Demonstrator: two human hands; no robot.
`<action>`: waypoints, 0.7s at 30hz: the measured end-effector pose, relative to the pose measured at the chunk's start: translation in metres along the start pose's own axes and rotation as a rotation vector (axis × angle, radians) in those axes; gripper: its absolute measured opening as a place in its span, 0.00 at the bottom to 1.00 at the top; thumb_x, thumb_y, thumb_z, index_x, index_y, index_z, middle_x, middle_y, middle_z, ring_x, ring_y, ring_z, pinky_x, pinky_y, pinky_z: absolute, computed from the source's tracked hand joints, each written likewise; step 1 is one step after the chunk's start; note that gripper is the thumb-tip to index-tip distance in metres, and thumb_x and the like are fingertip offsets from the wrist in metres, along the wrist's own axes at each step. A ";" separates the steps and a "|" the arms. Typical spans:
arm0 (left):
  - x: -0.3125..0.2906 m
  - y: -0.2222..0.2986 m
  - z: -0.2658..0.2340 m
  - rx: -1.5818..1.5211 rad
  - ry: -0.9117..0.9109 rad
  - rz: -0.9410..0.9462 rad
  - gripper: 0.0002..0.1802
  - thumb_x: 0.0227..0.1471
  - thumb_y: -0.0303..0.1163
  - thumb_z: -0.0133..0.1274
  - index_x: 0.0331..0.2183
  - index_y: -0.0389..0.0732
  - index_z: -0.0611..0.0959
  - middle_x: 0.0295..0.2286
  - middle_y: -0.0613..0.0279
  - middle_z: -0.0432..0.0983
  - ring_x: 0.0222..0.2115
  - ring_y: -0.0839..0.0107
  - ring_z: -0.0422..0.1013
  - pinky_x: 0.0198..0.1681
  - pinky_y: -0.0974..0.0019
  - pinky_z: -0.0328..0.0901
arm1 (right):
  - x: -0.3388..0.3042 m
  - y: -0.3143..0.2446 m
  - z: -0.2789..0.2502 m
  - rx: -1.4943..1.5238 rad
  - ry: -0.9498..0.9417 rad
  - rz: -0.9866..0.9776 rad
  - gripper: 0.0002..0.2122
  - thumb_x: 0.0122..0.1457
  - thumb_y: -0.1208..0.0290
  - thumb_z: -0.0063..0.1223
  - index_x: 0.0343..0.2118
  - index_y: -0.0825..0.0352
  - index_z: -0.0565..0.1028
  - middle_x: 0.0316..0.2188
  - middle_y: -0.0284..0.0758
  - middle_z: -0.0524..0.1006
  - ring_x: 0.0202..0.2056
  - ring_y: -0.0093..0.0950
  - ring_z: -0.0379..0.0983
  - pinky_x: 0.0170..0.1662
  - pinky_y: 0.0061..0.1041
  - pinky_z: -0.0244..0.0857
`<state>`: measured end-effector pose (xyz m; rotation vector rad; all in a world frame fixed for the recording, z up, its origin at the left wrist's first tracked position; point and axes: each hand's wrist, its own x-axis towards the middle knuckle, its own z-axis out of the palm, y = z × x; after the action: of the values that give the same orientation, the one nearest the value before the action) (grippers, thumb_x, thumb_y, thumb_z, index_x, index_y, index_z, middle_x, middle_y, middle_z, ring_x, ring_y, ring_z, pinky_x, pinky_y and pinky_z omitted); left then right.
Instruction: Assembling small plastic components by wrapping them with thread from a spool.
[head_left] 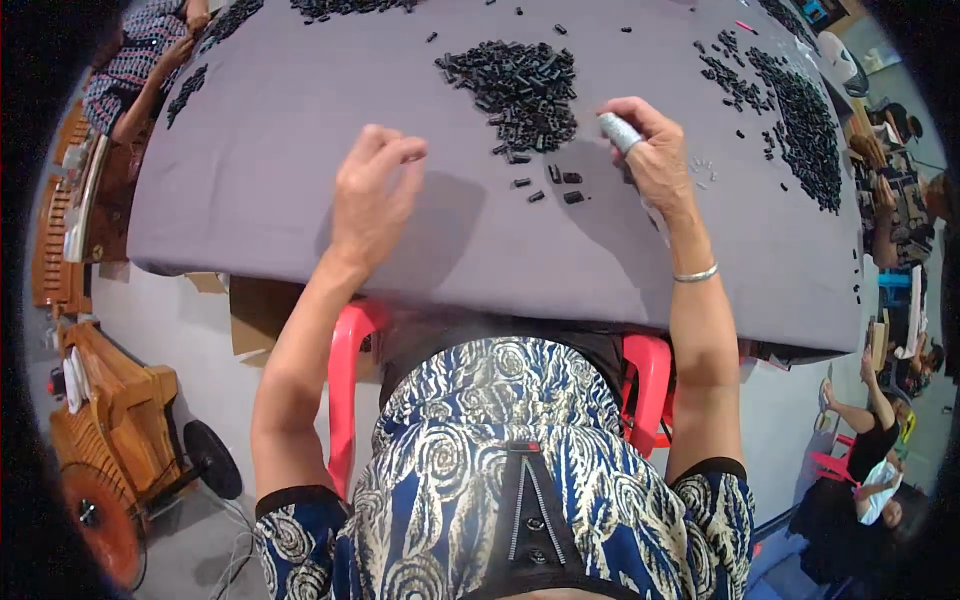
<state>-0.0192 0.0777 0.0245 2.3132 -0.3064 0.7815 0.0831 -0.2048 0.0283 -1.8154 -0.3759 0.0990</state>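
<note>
My left hand (372, 190) hovers over the grey cloth left of the black pile, its fingers loosely bent and apart, with nothing seen in them. To the right of the pile, my right hand (655, 155) is closed with curled fingers. A silvery cylinder or wrap (620, 131) shows at its thumb; whether it is worn or held I cannot tell. Something dark shows partly below that palm, mostly hidden. Between the hands lie several loose small black parts (573, 197), in front of a heap of similar black plastic parts (525, 90).
The grey cloth (270, 160) covers a wide table. Another black heap (805, 130) lies at the right, with tiny clear bits (704, 170) nearer me. A pink pen-like stick (745, 26) lies far right. Another person's arm (150, 95) rests at the far left edge.
</note>
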 end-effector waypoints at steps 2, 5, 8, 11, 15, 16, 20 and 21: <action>0.005 0.009 0.017 -0.079 -0.043 -0.050 0.08 0.43 0.18 0.52 0.30 0.38 0.80 0.26 0.59 0.70 0.27 0.68 0.70 0.30 0.68 0.65 | 0.006 0.006 -0.006 0.076 0.069 -0.085 0.04 0.57 0.77 0.50 0.33 0.66 0.76 0.24 0.23 0.72 0.26 0.12 0.67 0.28 0.11 0.60; 0.008 0.018 0.035 -0.180 -0.125 -0.120 0.05 0.44 0.21 0.53 0.29 0.37 0.80 0.25 0.60 0.70 0.24 0.69 0.69 0.26 0.69 0.64 | 0.006 0.004 -0.015 0.033 0.000 -0.073 0.03 0.57 0.76 0.51 0.33 0.66 0.76 0.24 0.24 0.73 0.29 0.12 0.67 0.29 0.12 0.60; 0.006 0.026 0.048 -0.251 -0.144 -0.113 0.05 0.44 0.22 0.53 0.28 0.37 0.81 0.24 0.60 0.70 0.23 0.68 0.70 0.26 0.67 0.64 | 0.005 0.006 -0.017 -0.034 -0.093 -0.044 0.03 0.56 0.75 0.52 0.32 0.66 0.76 0.24 0.23 0.72 0.28 0.13 0.66 0.29 0.12 0.59; 0.002 0.026 0.056 -0.210 -0.185 -0.143 0.06 0.45 0.21 0.54 0.30 0.36 0.81 0.25 0.61 0.71 0.26 0.71 0.69 0.30 0.71 0.64 | 0.005 0.007 -0.015 -0.158 -0.172 -0.076 0.03 0.56 0.74 0.53 0.31 0.68 0.75 0.23 0.23 0.71 0.27 0.12 0.63 0.29 0.13 0.58; 0.006 0.022 0.060 -0.134 -0.175 -0.157 0.07 0.46 0.21 0.53 0.32 0.37 0.81 0.26 0.61 0.71 0.28 0.69 0.70 0.31 0.69 0.64 | 0.002 0.006 -0.010 -0.206 -0.262 -0.095 0.04 0.55 0.74 0.54 0.31 0.69 0.75 0.23 0.22 0.71 0.26 0.12 0.62 0.29 0.15 0.59; 0.006 0.020 0.061 -0.112 -0.177 -0.166 0.09 0.46 0.21 0.52 0.33 0.38 0.80 0.28 0.61 0.71 0.28 0.68 0.70 0.32 0.68 0.64 | 0.002 0.007 -0.009 -0.208 -0.286 -0.118 0.04 0.55 0.74 0.54 0.31 0.69 0.75 0.23 0.22 0.71 0.26 0.12 0.62 0.29 0.15 0.59; 0.008 0.023 0.064 -0.002 -0.216 -0.086 0.14 0.45 0.20 0.51 0.38 0.39 0.78 0.32 0.60 0.70 0.33 0.64 0.69 0.36 0.65 0.65 | 0.000 0.009 0.004 -0.348 -0.263 -0.263 0.05 0.52 0.76 0.55 0.32 0.66 0.76 0.25 0.24 0.73 0.26 0.13 0.64 0.28 0.17 0.60; 0.010 0.023 0.064 -0.003 -0.215 -0.085 0.14 0.45 0.20 0.51 0.38 0.39 0.78 0.32 0.60 0.70 0.33 0.64 0.69 0.36 0.65 0.65 | -0.001 0.005 0.006 -0.381 -0.228 -0.302 0.06 0.51 0.78 0.54 0.32 0.66 0.75 0.25 0.28 0.73 0.25 0.17 0.66 0.29 0.19 0.62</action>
<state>0.0084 0.0176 0.0042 2.3942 -0.3013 0.4905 0.0817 -0.2013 0.0214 -2.1028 -0.8744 0.0232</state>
